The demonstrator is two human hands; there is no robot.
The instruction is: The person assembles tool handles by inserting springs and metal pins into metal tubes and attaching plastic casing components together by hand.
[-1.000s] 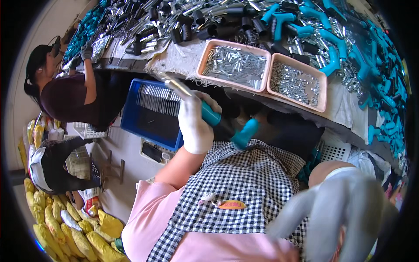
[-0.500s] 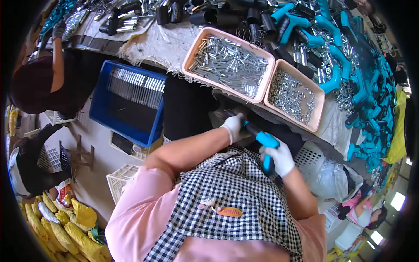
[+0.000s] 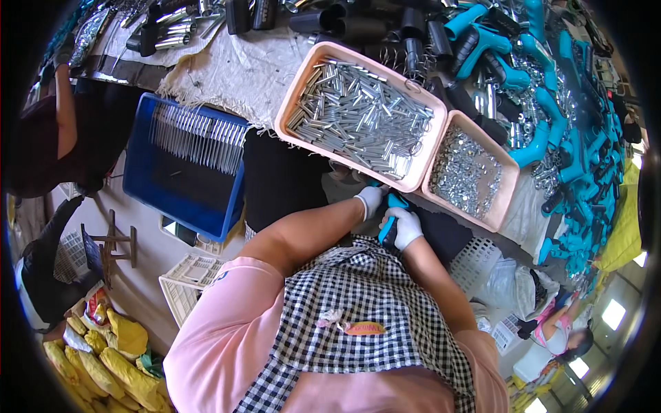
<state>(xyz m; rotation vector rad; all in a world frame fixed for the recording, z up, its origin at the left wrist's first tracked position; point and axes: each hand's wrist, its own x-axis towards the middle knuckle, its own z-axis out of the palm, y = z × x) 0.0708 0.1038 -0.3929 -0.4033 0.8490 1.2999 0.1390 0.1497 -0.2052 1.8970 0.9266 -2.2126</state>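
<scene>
My right hand (image 3: pixel 406 228), in a white glove, is wrapped round a teal-and-black pistol-grip handle (image 3: pixel 388 233) low in front of my apron. The upper end of the handle points toward the table edge. Close by on the left, my gloved left hand (image 3: pixel 372 199) has its fingers bent closed. A small bit of teal shows just above them, but what they hold is hidden. Beyond both hands, at the table edge, stands a pink tray (image 3: pixel 289 127) of short metal pins. Beside it on the right is a smaller pink tray (image 3: pixel 508 199) of small metal parts.
Teal handles (image 3: pixel 533 148) and black tubes (image 3: pixel 361 29) are heaped across the table's back and right. A blue crate (image 3: pixel 134 158) with a row of long metal rods stands at left, near a white crate (image 3: pixel 186 282). Yellow sacks (image 3: pixel 127 375) lie lower left. Other people sit at both sides.
The teal-and-black handle and my right hand have moved left and slightly up, closer to my left hand. My view has shifted, so the trays look lower and larger.
</scene>
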